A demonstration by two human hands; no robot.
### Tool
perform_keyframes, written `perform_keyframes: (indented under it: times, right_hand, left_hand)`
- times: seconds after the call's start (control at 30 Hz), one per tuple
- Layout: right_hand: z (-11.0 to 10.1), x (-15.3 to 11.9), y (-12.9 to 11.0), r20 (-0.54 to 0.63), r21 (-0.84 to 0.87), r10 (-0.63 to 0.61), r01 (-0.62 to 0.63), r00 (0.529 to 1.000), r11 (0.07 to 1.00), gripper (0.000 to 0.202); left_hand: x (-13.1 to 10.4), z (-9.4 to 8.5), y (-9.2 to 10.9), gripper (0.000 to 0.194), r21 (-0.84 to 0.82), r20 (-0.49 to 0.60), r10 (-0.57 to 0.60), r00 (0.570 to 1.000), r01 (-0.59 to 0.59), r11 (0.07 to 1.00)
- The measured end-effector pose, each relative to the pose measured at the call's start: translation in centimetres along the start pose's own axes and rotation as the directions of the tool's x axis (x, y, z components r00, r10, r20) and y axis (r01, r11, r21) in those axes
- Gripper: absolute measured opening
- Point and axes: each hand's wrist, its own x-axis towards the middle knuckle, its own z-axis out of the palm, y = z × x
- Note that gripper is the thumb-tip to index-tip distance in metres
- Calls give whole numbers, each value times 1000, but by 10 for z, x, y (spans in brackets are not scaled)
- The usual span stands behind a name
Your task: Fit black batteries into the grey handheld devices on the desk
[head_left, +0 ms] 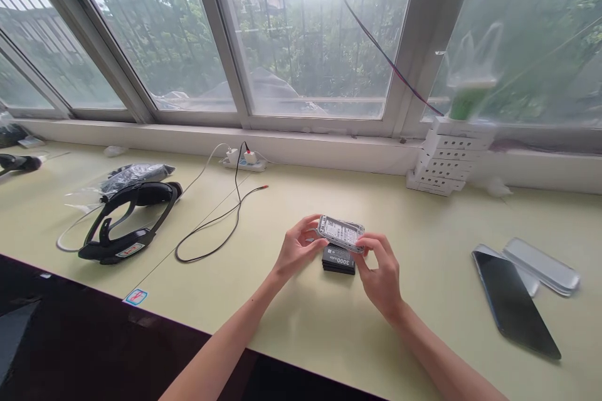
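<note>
Both my hands hold a small flat case (341,232) with clear edges, and densely printed text shows on its upper face. My left hand (300,247) pinches its left end between thumb and fingers. At the lower right corner, the fingers and thumb of my right hand (382,270) close on it. Just below, a short stack of black batteries (338,259) marked 3000mAh lies on the table, partly hidden by the case. Whether the case touches the stack, I cannot tell.
To the left lie a black headset (129,219), a plastic-wrapped bundle (136,177) and a looped black cable (207,257). A power strip (245,165) and stacked white boxes (446,156) stand by the window. On the right are a dark phone (515,304) and clear cases (540,266).
</note>
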Motion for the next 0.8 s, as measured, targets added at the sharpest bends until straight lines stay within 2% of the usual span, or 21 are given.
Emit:
perform_keyframes:
  times: [0.1,0.27,0.33,0.43,0.53,0.67,0.8]
  right_hand:
    - [3,-4,-5,34,40,-13,12,999,999,9]
    - [4,-7,-8,111,107,-40,28,993,994,13]
    - [5,-7,-8,155,123,-34,15,987,992,14]
    - [5,-8,-6,194,111,12,-34,981,993,21]
    - [5,-9,-1,246,53,66,-82,967,995,16]
    - [5,-10,7,351,-58,76,-60,933,997,15]
    - [7,-12,10,388,-146,45,14,921,989,18]
  left_hand:
    - [0,2,1,66,-187,81,-32,996,47,981]
    - [0,-4,4,59,-307,158,-44,986,91,947]
    - [1,-7,5,59,-339,131,-56,990,98,936]
    - [1,-11,8,63,-380,32,-88,996,93,920]
    - [1,-13,10,63,-420,-25,-151,988,127,899]
    - [-1,-13,9,57,-506,-3,-221,975,189,842]
    - [-2,-8,8,58,-569,48,-236,971,221,792]
